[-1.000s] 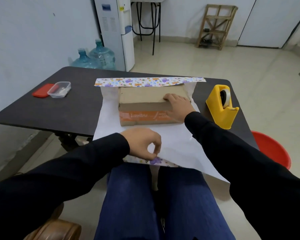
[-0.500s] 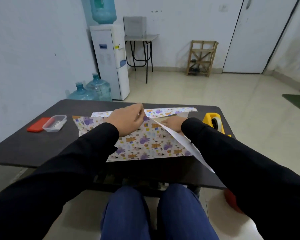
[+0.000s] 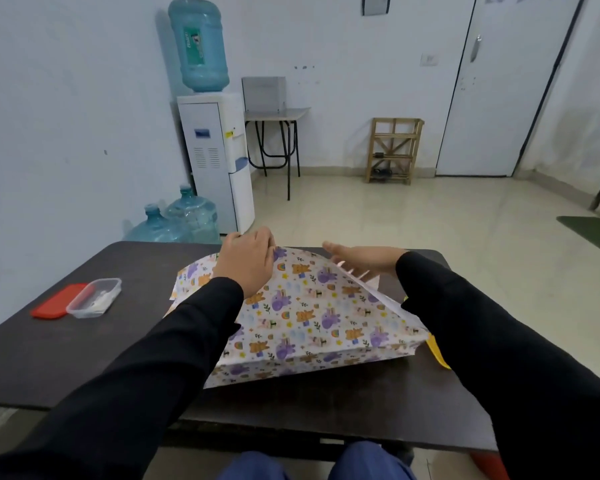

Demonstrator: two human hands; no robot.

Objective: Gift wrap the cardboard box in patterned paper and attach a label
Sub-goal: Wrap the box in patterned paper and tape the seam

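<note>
The patterned paper (image 3: 312, 317), white with bears and purple animals, is folded over the cardboard box, which is fully hidden beneath it. My left hand (image 3: 248, 261) pinches the paper's edge at the far side of the table. Beyond the paper's far right part, my right hand (image 3: 364, 259) lies flat with straight fingers; the raised right flap of paper partly covers it. A label is not visible.
The dark table (image 3: 66, 358) carries a clear plastic container (image 3: 94, 297) and its red lid (image 3: 56, 301) at the left. A sliver of the yellow tape dispenser (image 3: 437, 351) shows behind my right sleeve. A water dispenser and bottles stand beyond the table.
My left hand lifted the near edge of the paper from my lap and carried it over the box to the far side. My right hand left the box top and now lies flat, fingers extended.
</note>
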